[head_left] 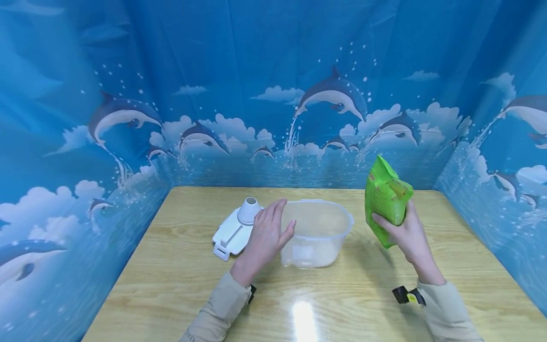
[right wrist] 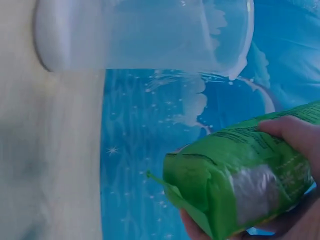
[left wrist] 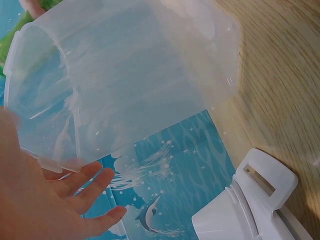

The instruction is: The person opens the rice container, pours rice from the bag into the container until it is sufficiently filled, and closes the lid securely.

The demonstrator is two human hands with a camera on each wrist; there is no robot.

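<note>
A clear plastic container (head_left: pixel 316 251) with a wide mouth stands upright on the table, near the middle. My left hand (head_left: pixel 267 232) is at its left side, thumb spread from the fingers. The left wrist view has relaxed fingers (left wrist: pixel 95 187) right at the container's rim (left wrist: pixel 70 100). To the right of the container, my right hand (head_left: pixel 406 232) grips a green plastic bag (head_left: pixel 386 202) and holds it up above the table. The bag's filled body (right wrist: pixel 240 180) lies between thumb and fingers, some of which are hidden behind it.
Left of the container lies a white lid (head_left: pixel 235 235) with a cone-shaped spout (head_left: pixel 249 211), partly hidden by the left hand in the head view. The wooden table (head_left: pixel 171 285) ends at a blue dolphin-print curtain (head_left: pixel 256 95) at the back and sides.
</note>
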